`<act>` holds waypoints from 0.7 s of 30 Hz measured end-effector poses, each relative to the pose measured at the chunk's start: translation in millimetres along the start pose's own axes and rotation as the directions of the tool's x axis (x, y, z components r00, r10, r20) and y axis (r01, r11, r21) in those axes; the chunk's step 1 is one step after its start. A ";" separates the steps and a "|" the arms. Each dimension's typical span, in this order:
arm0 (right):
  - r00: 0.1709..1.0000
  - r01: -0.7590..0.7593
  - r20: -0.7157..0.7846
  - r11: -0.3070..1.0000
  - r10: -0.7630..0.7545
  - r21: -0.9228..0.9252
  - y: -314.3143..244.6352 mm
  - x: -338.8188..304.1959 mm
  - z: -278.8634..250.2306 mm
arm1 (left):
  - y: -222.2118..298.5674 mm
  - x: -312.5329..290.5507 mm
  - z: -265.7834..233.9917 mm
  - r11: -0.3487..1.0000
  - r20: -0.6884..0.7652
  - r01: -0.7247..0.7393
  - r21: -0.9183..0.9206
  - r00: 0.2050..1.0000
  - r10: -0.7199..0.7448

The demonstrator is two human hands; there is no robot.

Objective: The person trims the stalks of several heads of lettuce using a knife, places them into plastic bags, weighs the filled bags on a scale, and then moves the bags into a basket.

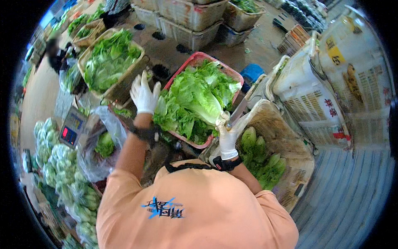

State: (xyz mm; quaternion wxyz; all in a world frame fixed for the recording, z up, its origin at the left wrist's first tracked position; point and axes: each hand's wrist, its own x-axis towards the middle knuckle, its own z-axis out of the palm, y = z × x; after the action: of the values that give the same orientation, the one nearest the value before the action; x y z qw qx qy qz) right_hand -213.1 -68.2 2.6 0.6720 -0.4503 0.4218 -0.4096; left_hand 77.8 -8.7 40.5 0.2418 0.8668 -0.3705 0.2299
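Left hand (pixel 144 96), white-gloved, spread open with fingers up, holding nothing, just above the near-left rim of the pink crate (pixel 198 57); right hand (pixel 227 139), also gloved, closed around a knife (pixel 237 113) at the stem of a lettuce head (pixel 202 97); pale-ribbed, frilly green, lying atop more lettuce in that crate; beside it a white basket (pixel 286 137) with trimmed heads; a tan crate (pixel 120 85) of loose leaves; wet concrete floor (pixel 265 45), stacked crates behind.

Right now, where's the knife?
Head view, right of centre: the knife is in the gloved right hand, blade angled up over the near-right rim of the pink crate of lettuce, beside the wicker basket.
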 end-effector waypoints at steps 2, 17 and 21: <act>0.892 0.451 0.126 0.848 -0.433 -0.278 -6.3 2.4 8.4 | 25.1 -27.5 5.4 0.347 0.640 0.639 -0.686 0.757 -0.129; 0.791 0.608 0.429 0.640 -0.436 -0.471 -40.4 9.3 76.0 | 42.6 -77.2 3.9 -0.752 0.649 0.600 -0.274 0.692 0.316; 0.880 0.246 0.454 0.952 -0.140 -0.184 -31.6 8.0 83.1 | 36.5 -71.7 -11.6 -0.705 0.648 0.562 -0.431 0.737 0.192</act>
State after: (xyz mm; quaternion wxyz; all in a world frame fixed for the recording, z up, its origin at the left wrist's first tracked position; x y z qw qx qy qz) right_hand -138.2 -62.3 50.9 0.6463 -0.6470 0.2589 -0.3108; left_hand 3.3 13.9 17.2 0.8236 0.2212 -0.1182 -0.5086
